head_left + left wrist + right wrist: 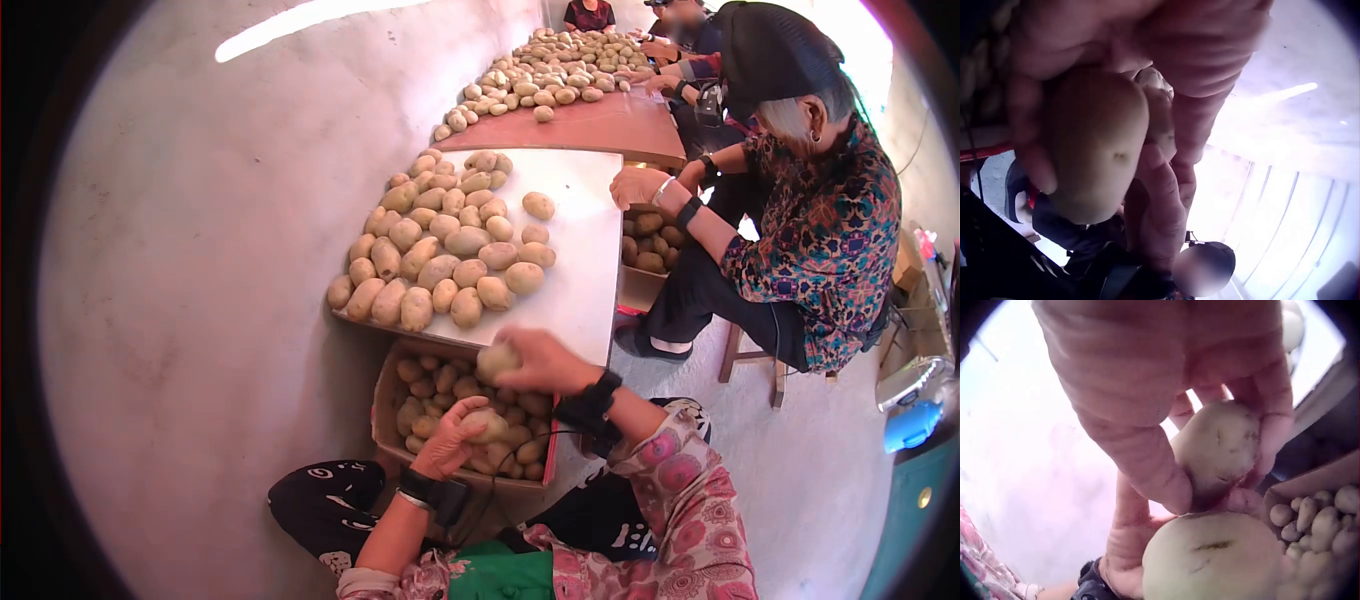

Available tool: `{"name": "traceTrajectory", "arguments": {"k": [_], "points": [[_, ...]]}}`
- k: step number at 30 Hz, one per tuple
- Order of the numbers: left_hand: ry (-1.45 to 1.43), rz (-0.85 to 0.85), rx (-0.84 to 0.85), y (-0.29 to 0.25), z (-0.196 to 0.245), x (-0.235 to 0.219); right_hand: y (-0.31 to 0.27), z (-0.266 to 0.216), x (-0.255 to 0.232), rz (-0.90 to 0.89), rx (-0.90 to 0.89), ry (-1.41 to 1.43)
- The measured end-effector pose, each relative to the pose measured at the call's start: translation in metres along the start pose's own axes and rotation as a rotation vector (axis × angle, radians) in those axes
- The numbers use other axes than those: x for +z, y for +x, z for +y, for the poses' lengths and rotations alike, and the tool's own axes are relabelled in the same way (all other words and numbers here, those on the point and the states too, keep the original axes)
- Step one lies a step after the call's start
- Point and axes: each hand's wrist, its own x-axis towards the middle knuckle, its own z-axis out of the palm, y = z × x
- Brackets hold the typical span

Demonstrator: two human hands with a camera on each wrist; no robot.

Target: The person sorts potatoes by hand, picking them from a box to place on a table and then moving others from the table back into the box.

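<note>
My left hand (447, 448) grips a potato (486, 426) over the cardboard box (382, 405). Slightly higher and to the right, my right hand (550, 362) holds another potato (496, 362) near the table's front edge. In the left wrist view, the left hand's potato (1094, 144) is large and smooth with one small dimple. Thumb and fingers pinch the smaller, dark-spotted potato (1222, 447) in the right wrist view. Just below it is the left hand's potato (1210, 556), marked by a dark slit. Several loose potatoes (440, 380) fill much of the box.
Many potatoes (437, 250) lie on the white tabletop (580, 240) above the box. A red-brown table (590, 125) with a potato heap stands beyond. At the right a seated person (820, 220) is beside another potato box (640, 290). The wall (200, 300) is close on the left.
</note>
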Motion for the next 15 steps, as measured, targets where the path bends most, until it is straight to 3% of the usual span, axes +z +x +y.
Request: {"name": "traceTrajectory", "arguments": {"k": [3, 5, 8, 12, 13, 15], "points": [[0.01, 0.046, -0.009, -0.005, 0.012, -0.005, 0.01, 0.029, -0.034, 0.343, 0.162, -0.112], [-0.021, 0.108, 0.055, -0.005, 0.006, -0.011, 0.016, 0.047, -0.054, 0.458, 0.231, -0.218], [-0.074, 0.132, 0.143, -0.004, 0.002, -0.02, 0.028, 0.064, -0.058, 0.677, 0.209, -0.112], [-0.061, 0.241, 0.331, -0.015, 0.021, -0.027, 0.037, 0.121, -0.043, 0.55, 0.049, -0.348], [-0.038, 0.286, 0.404, -0.021, 0.027, -0.029, 0.035, 0.128, -0.04, 0.513, 0.04, -0.381], [-0.273, 0.445, 0.369, -0.03, 0.046, -0.031, 0.033, 0.112, -0.046, 0.514, 0.141, -0.339]]}}
